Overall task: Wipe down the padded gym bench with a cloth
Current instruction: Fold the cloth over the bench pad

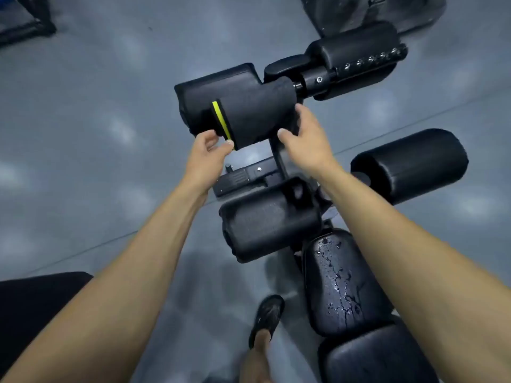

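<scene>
1. A dark cloth with a yellow-green stripe along one edge is draped over the upper left foam roller of the gym bench, at the far end of the frame.
2. The left hand pinches the striped lower corner of the cloth between thumb and curled fingers.
3. The right hand holds the cloth's other edge; its thumb shows in front, the remaining fingers seem to curl behind the fabric, though they are mostly hidden.
4. Both bare forearms reach forward from the bottom of the view.
5. A second roller sits nearer, below the hands, and a third roller sticks out to the right.
6. The bench's seat pad lies at lower right, its black cover cracked and shiny with wet-looking patches.
7. A foot in a dark shoe stands on the grey floor just left of the seat pad.
</scene>
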{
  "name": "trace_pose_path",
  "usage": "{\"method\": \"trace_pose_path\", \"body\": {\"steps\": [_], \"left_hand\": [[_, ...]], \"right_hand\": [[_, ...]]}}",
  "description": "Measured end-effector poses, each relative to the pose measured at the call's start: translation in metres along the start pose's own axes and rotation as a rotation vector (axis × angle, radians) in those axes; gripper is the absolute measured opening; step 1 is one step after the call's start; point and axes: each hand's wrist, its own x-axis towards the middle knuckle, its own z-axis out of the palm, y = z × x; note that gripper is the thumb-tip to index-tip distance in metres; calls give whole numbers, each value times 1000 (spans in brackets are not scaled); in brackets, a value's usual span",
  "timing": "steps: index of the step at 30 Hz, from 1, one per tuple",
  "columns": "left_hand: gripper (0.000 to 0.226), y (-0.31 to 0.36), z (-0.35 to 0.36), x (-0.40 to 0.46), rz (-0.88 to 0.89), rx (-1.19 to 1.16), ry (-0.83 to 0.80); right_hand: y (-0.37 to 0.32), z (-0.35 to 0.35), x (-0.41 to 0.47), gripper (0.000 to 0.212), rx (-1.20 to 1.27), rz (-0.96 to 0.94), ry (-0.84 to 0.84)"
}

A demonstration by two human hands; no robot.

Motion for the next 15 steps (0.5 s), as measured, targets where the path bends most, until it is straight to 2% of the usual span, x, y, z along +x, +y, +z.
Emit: {"method": "trace_pose_path", "body": {"steps": [2,4,11,15], "left_hand": [[43,-1,2,9,-13,-67,-18],[31,-2,6,14,-11,-104,-51],[26,4,15,29,23,-124,-69],[25,11,16,22,28,-74,-45]], "right_hand": [[-2,3,16,68,125,61,45],[-2,3,23,60,179,100,20],[13,0,30,22,270,107,9],[15,-7,22,26,283,111,-29]]}}
